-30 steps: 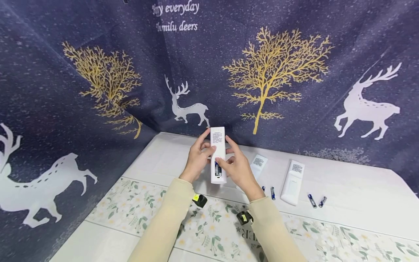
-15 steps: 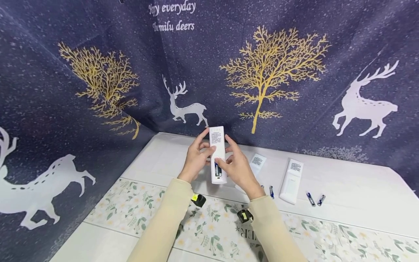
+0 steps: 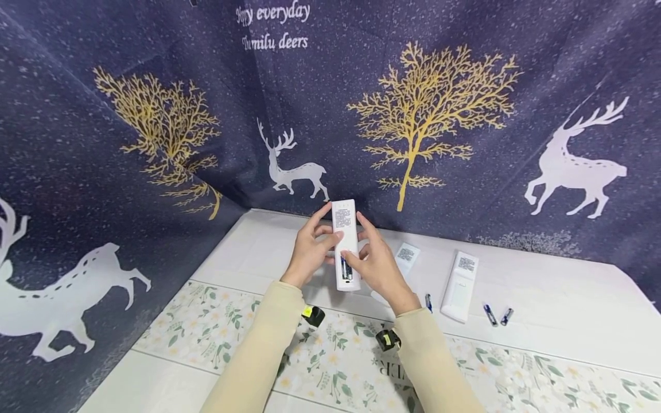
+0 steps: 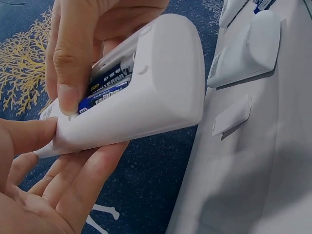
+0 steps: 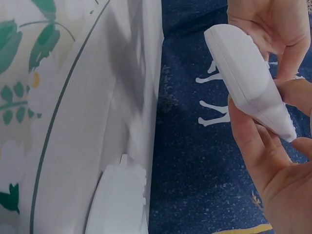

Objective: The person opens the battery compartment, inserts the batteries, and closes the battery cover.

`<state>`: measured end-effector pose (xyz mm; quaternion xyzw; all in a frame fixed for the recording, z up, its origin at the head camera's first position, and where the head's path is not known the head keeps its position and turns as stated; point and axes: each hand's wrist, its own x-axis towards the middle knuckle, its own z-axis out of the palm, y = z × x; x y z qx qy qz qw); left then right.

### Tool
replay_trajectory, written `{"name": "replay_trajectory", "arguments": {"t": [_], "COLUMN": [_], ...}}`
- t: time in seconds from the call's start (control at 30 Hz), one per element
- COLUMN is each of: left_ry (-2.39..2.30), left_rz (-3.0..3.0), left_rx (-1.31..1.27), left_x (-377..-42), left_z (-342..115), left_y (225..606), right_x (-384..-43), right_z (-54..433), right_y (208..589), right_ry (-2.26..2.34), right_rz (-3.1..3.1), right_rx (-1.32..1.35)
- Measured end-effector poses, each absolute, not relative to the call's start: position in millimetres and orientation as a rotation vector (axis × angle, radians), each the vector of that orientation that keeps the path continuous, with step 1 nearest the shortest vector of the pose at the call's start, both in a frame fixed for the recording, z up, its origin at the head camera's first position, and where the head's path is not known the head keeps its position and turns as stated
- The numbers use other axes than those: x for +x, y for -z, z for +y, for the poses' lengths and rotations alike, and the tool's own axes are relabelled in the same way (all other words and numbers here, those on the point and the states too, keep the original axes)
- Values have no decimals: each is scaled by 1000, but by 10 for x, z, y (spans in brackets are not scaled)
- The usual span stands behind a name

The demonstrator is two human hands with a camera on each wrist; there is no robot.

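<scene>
Two batteries (image 4: 108,85) now seated in remote (image 3: 345,246); left hand (image 3: 308,252) grips it, right hand's (image 3: 379,267) thumb has slid onto them, pressing

Long cream sleeves (image 3: 258,350), bare hands, small black-and-yellow wrist cameras (image 3: 313,315).
</scene>
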<state>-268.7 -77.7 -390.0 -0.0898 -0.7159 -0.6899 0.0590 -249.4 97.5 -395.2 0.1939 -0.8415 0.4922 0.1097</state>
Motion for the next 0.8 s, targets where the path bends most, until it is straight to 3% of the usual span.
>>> {"name": "replay_trajectory", "arguments": {"t": [0.8], "left_ry": [2092], "left_rz": [-2139], "left_rx": [-246], "left_x": [-2713], "left_z": [-846], "left_y": [3877], "right_x": [-2495], "right_z": [984], "right_y": [3958], "right_ry": [-1475], "right_rz": [-2460], "right_rx": [657]}}
